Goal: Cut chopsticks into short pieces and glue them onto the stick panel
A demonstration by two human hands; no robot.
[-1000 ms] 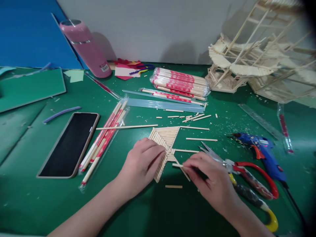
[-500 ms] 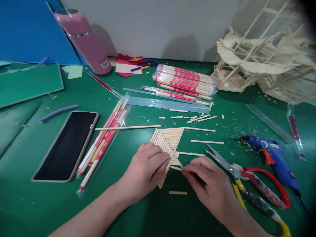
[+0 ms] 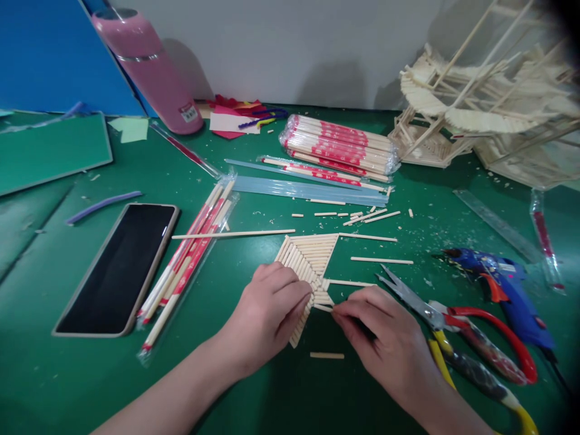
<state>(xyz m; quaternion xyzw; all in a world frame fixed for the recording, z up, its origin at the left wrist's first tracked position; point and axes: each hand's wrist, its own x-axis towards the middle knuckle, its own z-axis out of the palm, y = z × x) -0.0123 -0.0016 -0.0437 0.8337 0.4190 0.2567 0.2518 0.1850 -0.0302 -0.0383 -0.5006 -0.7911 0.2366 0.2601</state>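
Observation:
A flat panel of short wooden sticks, laid side by side in wedges, lies on the green table. My left hand rests over its left side, fingertips closed on the sticks near the panel's middle; part of the panel is hidden under it. Between thumb and forefinger, my right hand pinches the end of a short wooden stick, which lies against the panel's lower edge. Just above the right hand, a loose stick reaches out from the panel's centre. Below the panel lies a short cut stick.
Pliers-like cutters and a blue glue gun lie on the right. Leftward are a phone and wrapped chopsticks. Behind stand a pink bottle, a chopstick bundle and a stick model.
The short stick in my right fingers has moved up slightly, closer against the panel's lower edge. My left hand stays in place on the panel. The view has shifted a little.

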